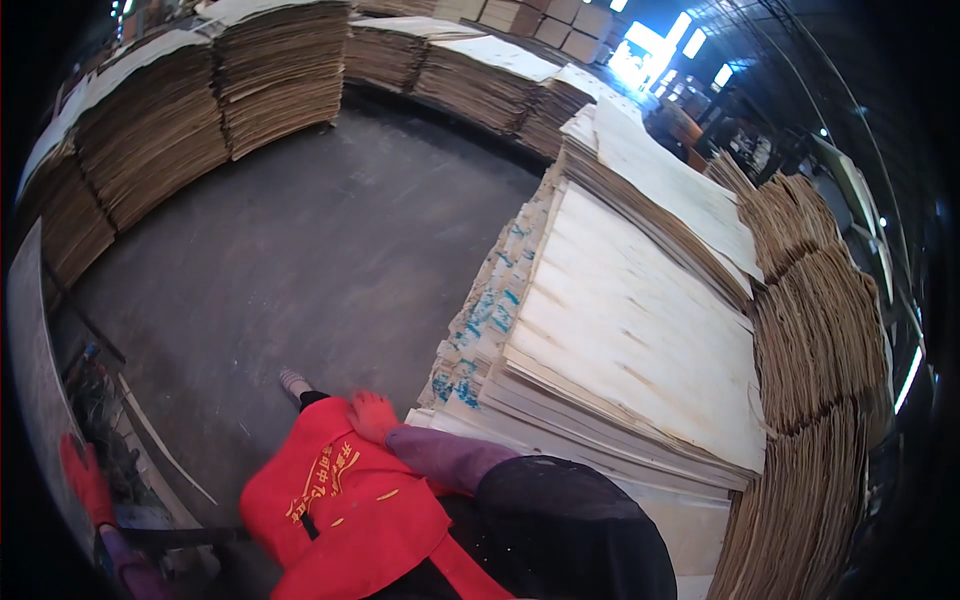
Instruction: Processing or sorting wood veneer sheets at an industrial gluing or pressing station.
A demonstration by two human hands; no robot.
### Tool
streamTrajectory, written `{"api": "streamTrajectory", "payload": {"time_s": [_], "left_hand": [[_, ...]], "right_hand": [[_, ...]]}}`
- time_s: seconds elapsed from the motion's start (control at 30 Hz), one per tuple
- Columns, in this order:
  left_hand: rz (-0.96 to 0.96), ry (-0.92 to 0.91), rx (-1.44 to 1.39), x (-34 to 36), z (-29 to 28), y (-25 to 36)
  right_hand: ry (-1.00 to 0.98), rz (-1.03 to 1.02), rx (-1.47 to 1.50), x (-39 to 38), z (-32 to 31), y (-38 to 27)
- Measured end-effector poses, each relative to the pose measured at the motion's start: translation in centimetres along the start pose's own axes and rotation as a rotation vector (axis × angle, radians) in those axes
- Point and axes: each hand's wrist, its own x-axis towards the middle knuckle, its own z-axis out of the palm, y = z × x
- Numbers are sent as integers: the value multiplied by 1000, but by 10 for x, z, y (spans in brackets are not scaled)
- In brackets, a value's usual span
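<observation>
My left hand, in a red glove, lies against a flat grey panel at the far left. Its fingers are stretched out and hold nothing I can see. My right hand, also red-gloved, rests beside the front of my red apron. Its fingers look loosely extended, though red on red blurs their outline. Just right of that hand stands a stack of pale wood veneer sheets, with blue-green marks along its left side.
Tall stacks of brown-edged veneer curve along the left and back. More upright layered veneer borders the right. Grey floor lies between the stacks. A thin strip and dark clutter sit beside the panel.
</observation>
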Motion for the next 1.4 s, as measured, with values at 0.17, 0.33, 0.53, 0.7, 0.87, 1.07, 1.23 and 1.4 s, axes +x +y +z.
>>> {"api": "streamTrajectory", "payload": {"time_s": [0.17, 0.33, 0.53, 0.7, 0.87, 1.07, 1.23, 1.4], "left_hand": [[9, 23, 21, -5, -5, 4], [-68, -71, 17, -10, -17, 22], [-56, -103, 39, -11, -35, 42], [-65, -87, 44, -15, -33, 40], [-67, -101, 42, -12, -37, 46], [-67, -106, 80, -10, -29, 36], [-55, -91, 61, -7, -24, 29], [-71, -111, 71, -7, -28, 34]], "right_hand": [[-221, 57, -26, -10, -11, 1], [-200, -40, 121, -11, -41, -32], [-137, -378, 318, -9, -33, -86], [-302, -624, 271, -38, -1, -118], [-666, -754, -188, -50, 5, -119], [-596, -652, 103, -44, 21, -103], [-633, -652, 91, -42, 16, -106], [-659, -696, 163, -40, 28, -104]]}}
